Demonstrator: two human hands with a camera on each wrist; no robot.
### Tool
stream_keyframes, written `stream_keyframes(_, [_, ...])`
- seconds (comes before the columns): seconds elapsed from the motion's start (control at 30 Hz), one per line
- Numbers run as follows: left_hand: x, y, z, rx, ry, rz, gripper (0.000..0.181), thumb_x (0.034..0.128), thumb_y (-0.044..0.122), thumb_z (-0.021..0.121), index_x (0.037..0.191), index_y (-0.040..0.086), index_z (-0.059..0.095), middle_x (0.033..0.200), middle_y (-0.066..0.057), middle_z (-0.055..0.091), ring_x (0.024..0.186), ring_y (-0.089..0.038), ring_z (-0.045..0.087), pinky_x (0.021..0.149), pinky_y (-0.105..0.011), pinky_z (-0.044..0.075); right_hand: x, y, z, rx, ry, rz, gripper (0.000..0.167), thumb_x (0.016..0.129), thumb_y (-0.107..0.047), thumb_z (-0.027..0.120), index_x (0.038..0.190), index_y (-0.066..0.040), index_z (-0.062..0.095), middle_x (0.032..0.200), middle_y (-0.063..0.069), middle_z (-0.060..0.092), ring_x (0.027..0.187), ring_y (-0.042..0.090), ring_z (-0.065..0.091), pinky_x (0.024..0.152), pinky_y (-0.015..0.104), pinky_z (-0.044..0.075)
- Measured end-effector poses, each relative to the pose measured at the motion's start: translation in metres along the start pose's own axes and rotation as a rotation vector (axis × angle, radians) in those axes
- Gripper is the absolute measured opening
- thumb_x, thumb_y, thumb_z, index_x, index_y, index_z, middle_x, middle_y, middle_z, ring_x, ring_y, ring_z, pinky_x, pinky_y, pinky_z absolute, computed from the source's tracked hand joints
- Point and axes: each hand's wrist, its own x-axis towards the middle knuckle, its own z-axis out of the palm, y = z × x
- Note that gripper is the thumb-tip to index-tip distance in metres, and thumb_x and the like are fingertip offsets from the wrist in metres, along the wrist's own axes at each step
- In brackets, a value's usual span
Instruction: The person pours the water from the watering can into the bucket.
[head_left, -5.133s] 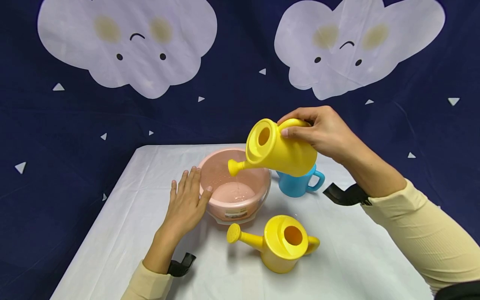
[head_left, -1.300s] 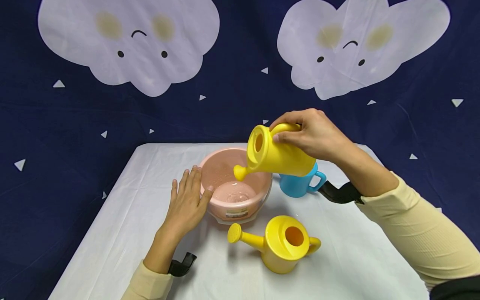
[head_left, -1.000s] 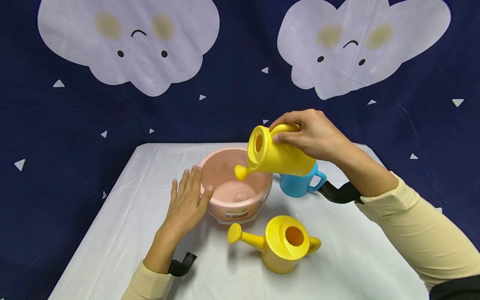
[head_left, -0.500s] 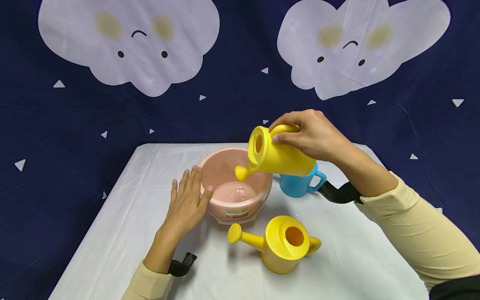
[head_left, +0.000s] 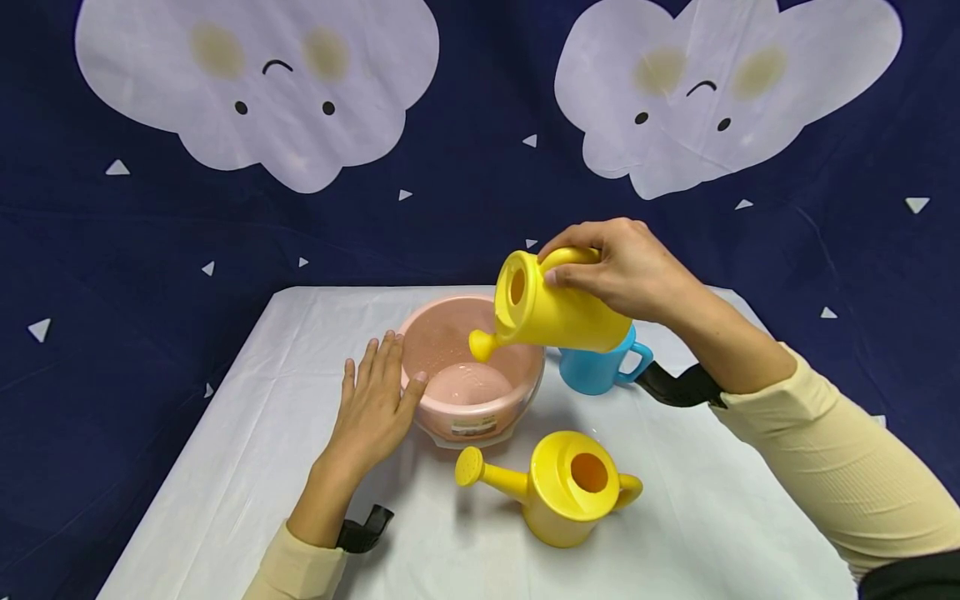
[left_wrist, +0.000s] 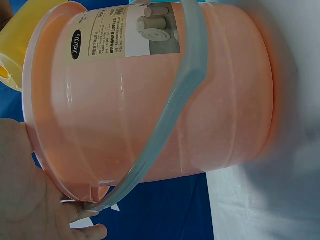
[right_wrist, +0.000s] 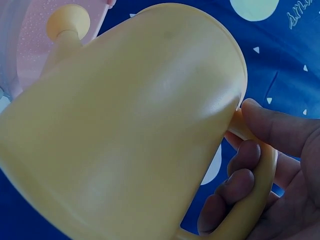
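My right hand [head_left: 630, 267] grips the handle of a yellow watering can [head_left: 566, 308], fingers curled round it in the right wrist view. The can is tipped to the left, its spout's rose [right_wrist: 68, 22] over the mouth of a pink bucket [head_left: 517, 400]. Shallow clear liquid [head_left: 468, 385] seems to lie at the bucket's bottom, and droplets dot its inner wall. My left hand [head_left: 371, 417] rests with straight fingers against the bucket's left rim. The left wrist view shows the bucket's grey handle [left_wrist: 170, 107] hanging across its side.
A second yellow watering can [head_left: 566, 492] stands upright in front of the bucket, spout pointing left. Behind the held can is a blue cup [head_left: 592, 371] with a handle, partly hidden. All stand on a white-covered table [head_left: 247, 467] before a dark blue cloud-print cloth [head_left: 480, 158].
Since the oldest frame, my right hand and the held watering can have shifted slightly left. Ripples seen in the bucket earlier have mostly faded. My left hand has stayed on the rim.
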Motion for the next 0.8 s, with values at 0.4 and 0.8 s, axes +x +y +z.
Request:
stream_keyframes(0.4, [0.0000, -0.0001, -0.0001, 0.005, 0.001, -0.001, 0.070, 0.0990, 0.055, 0.023, 0.153, 0.011, 0.013, 0.160, -0.008, 0.011, 0.149, -0.030, 0.004, 0.117, -0.058, -0.002, -0.0006, 0.0004, 0.0007, 0.000, -0.003, 0.003, 0.017, 0.085, -0.026, 0.070, 0.102, -0.023, 0.072, 0.102, 0.003, 0.069, 0.089, 0.021, 0.059, 0.077, 0.033, 0.049])
stream_keyframes(0.8, [-0.0005, -0.0004, -0.0002, 0.013, 0.007, 0.004, 0.070, 0.0989, 0.055, 0.022, 0.152, 0.010, 0.014, 0.160, -0.009, 0.012, 0.149, -0.030, 0.005, 0.116, -0.059, 0.000, -0.0002, -0.0004, 0.0002, -0.002, -0.006, 0.001, 0.017, 0.086, -0.027, 0.070, 0.102, -0.024, 0.072, 0.103, 0.003, 0.070, 0.090, 0.021, 0.060, 0.077, 0.033, 0.049])
